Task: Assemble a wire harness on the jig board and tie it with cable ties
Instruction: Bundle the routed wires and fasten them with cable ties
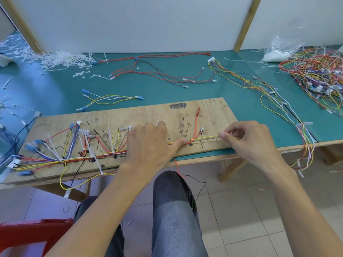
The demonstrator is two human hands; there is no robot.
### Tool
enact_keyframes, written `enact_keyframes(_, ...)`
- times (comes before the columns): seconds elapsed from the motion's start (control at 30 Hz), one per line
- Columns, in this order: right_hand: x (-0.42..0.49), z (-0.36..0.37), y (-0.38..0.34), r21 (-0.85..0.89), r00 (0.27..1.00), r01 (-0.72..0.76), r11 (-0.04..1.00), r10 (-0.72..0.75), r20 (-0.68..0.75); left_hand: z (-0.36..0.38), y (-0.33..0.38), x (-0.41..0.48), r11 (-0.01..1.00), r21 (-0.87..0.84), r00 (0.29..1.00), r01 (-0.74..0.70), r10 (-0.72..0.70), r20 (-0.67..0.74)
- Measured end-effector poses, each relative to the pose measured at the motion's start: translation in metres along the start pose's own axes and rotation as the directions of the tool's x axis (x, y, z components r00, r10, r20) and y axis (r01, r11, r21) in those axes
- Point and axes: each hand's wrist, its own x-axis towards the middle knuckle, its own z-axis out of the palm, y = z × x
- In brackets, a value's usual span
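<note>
On the jig board (213, 112), left hand (148, 143) pressing harness (74, 160) (its grip unclear), right hand (248, 140) pinching yellow wire (204, 138).

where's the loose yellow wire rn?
Head view, right part of the jig board: the yellow wire runs near the front edge, pinched by the right hand, with the thumb of the left hand pressing it beside the red wire.
</note>
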Motion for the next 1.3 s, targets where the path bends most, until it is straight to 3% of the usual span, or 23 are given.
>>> enact_keyframes(0.3,0.002,-0.004,0.03,0.328,0.987,-0.141,0.934,0.159,-0.027,0.004,0.004,0.003,1.0,0.021,1.0,-0.008,0.008,0.015)
enact_keyframes(0.47,0.004,-0.002,0.038,0.365,0.977,-0.099,0.926,0.16,-0.14,0.001,0.006,0.002,0.996,0.088,0.999,-0.01,0.007,0.039)
enact_keyframes(0.73,0.008,0.001,0.046,0.393,0.975,-0.068,0.917,0.144,-0.169,0.002,0.006,0.0,0.996,0.084,0.999,-0.032,0.029,0.031)
enact_keyframes(1.0,0.021,-0.003,0.057,0.419,0.993,-0.084,0.904,0.11,-0.039,0.004,0.003,-0.001,0.999,0.034,0.999,-0.025,0.026,-0.029)
enact_keyframes(1.17,0.024,-0.013,0.065,0.462,0.99,-0.088,0.883,0.027,0.136,0.004,0.005,-0.001,0.997,0.069,1.0,-0.028,0.027,0.006)
enact_keyframes(1.3,0.029,-0.02,0.066,0.591,0.969,-0.219,0.776,0.103,0.225,0.002,0.006,-0.001,0.995,0.1,0.999,-0.024,0.02,0.038)
